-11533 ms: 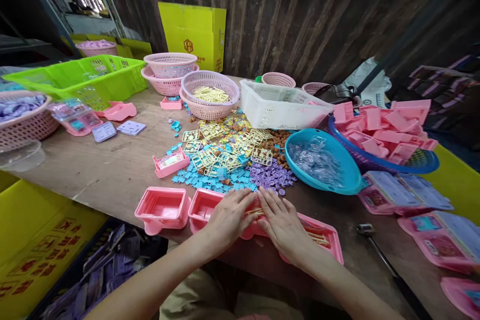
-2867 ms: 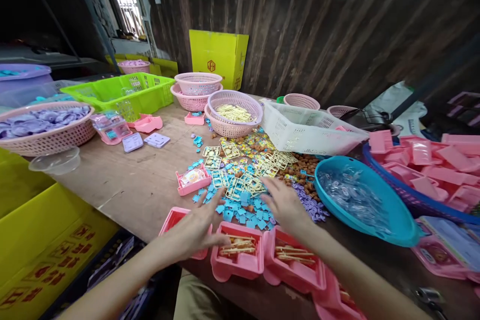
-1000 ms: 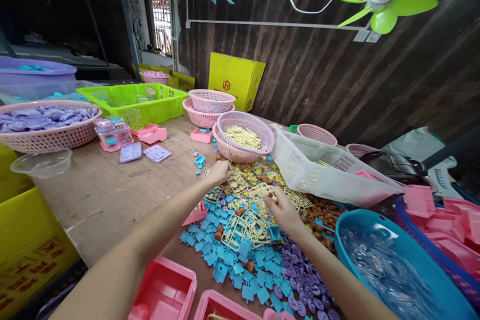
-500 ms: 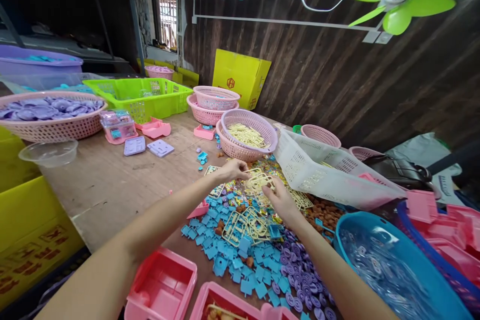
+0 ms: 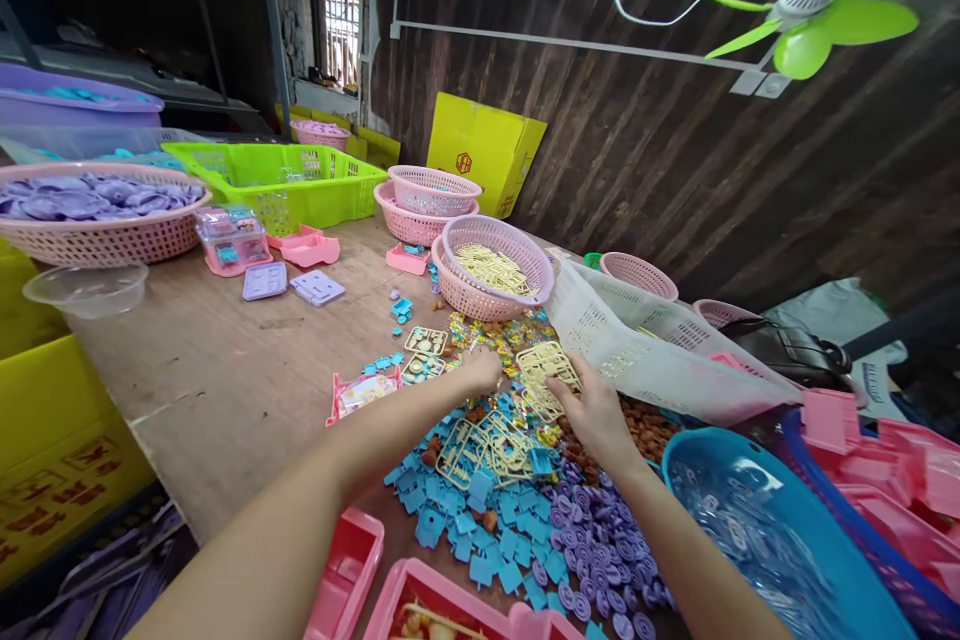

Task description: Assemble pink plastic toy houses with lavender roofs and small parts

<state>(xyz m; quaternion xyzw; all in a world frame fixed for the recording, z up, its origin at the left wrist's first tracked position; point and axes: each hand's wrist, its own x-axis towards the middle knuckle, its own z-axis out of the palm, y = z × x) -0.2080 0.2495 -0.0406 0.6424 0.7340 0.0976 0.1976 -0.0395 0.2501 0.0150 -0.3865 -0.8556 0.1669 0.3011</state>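
My right hand [image 5: 600, 418] grips a cream plastic parts frame [image 5: 546, 375] by its right side, thumb on top. More of the cream lattice shows just below it, and I cannot tell whether that is a second frame. My left hand [image 5: 482, 372] is curled closed to the left of it, over small yellow wrapped-looking pieces [image 5: 495, 332]. Whatever its fingers hold is hidden. Nearer to me, loose cream frames [image 5: 487, 450] lie on a spread of blue plastic pieces [image 5: 454, 520]. Left of my left hand are two small framed part sets [image 5: 424, 367] and a pink tray [image 5: 364, 394].
Purple spiral discs [image 5: 600, 540] and brown pieces [image 5: 646, 430] lie by my right forearm. A blue tub [image 5: 795, 520] stands at right, a white basket [image 5: 660, 360] behind. A purple basket [image 5: 536, 245] holds cream sticks. Pink boxes [image 5: 450, 610] stand in front.
My left hand has come away from the cream frame and moved down toward me, curling closed. The right hand has shifted slightly right with the frame. The view has tilted a little.
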